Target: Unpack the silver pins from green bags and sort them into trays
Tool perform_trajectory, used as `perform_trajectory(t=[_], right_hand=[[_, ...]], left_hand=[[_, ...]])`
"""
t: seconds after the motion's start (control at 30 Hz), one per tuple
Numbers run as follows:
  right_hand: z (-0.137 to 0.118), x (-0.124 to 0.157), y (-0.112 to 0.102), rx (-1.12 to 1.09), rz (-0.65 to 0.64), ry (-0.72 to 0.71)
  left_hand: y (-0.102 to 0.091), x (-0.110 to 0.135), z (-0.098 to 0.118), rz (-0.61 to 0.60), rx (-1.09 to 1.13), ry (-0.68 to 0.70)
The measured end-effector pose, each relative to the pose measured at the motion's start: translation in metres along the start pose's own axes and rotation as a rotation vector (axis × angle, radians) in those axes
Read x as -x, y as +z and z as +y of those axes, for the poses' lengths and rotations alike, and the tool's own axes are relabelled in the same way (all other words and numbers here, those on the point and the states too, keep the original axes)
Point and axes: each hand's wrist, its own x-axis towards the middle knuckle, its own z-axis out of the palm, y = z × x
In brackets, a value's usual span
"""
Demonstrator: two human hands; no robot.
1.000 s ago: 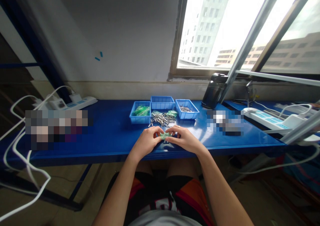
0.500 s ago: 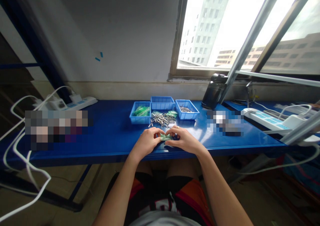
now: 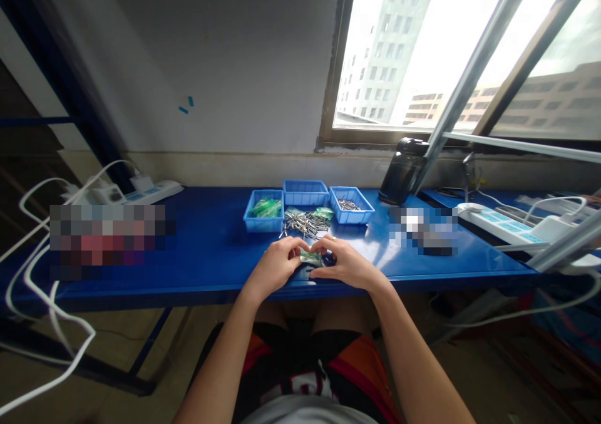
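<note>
A small clear-green plastic bag point(image 3: 312, 258) is at the front of the blue table, between my hands. My left hand point(image 3: 278, 262) pinches its left side with thumb and fingers. On the other side, my right hand point(image 3: 350, 264) is curved around the bag, thumb apart from the fingers; its index fingertip is at the bag's upper edge. What the bag holds is too small to make out. Just beyond my fingertips lies a loose pile of metal screw-like pieces point(image 3: 306, 223), with a green plastic bag point(image 3: 323, 213) beside it.
Behind the pile stand a blue bin with green bags point(image 3: 263, 227), another blue bin point(image 3: 305, 193) and a blue bin of metal pieces point(image 3: 352, 215). A black bottle point(image 3: 402, 172) is at the back right. Power strips point(image 3: 154, 193) and white cables lie at the left.
My right thumb has moved down off the bag, and the right hand has opened a little. The left hand keeps its pinch in nearly the same spot.
</note>
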Motion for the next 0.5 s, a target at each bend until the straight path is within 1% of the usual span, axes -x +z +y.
perform_trajectory(t=[0.1, 0.27, 0.5], right_hand=[[-0.0009, 0.0005, 0.0003, 0.008, 0.006, 0.003], [-0.0021, 0.0, 0.002, 0.003, 0.059, -0.042], [-0.0012, 0.0001, 0.0023, 0.003, 0.071, -0.073]], left_hand=[[0.0, 0.0005, 0.0005, 0.001, 0.016, -0.003], [0.0006, 0.0011, 0.0013, -0.021, 0.025, 0.006], [0.0004, 0.0013, 0.0011, -0.026, 0.037, 0.023]])
